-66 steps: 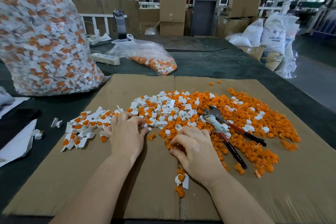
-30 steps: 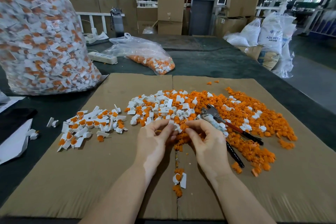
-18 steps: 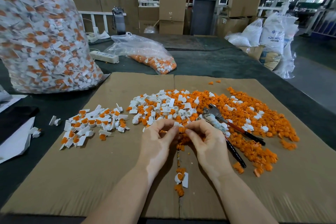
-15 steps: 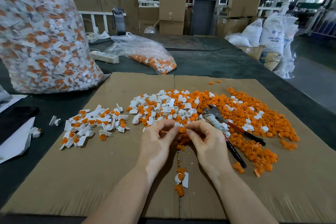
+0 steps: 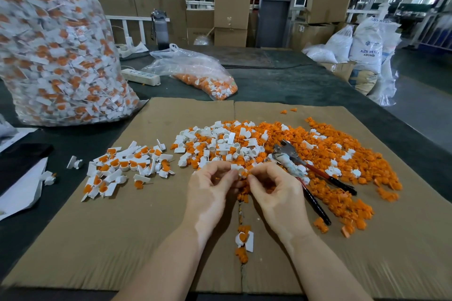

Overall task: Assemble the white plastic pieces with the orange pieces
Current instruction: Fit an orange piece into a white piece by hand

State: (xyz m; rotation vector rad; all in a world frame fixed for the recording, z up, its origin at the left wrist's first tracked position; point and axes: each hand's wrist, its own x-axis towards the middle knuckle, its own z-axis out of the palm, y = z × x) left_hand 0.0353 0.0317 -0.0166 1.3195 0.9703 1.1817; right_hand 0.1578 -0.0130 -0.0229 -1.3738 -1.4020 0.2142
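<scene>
Both hands meet over the near edge of the pile, and the join itself is hard to read: the left hand (image 5: 210,188) pinches a small white piece (image 5: 235,167) at its fingertips, the right hand (image 5: 276,188) pinches an orange piece (image 5: 245,173) tight against it, fingers curled, but whether the two parts are seated together cannot be told. The pliers (image 5: 305,178) lie half buried in the orange pile (image 5: 330,154), handles poking out toward the near side. White pieces (image 5: 215,142), glossy little cups with flat tabs, are heaped at the pile's left; finished ones (image 5: 127,166), white with orange centres, are spread further left on the corrugated cardboard (image 5: 122,239). One more finished piece (image 5: 244,239) sits on the cardboard seam between the wrists. On the dark bench (image 5: 269,83), a big clear bag (image 5: 56,56) bulges with assembled pieces, its top cut off by the frame; a smaller crumpled bag (image 5: 195,71) holds orange and a few white parts. A white power strip (image 5: 140,76) lies between the bags
</scene>
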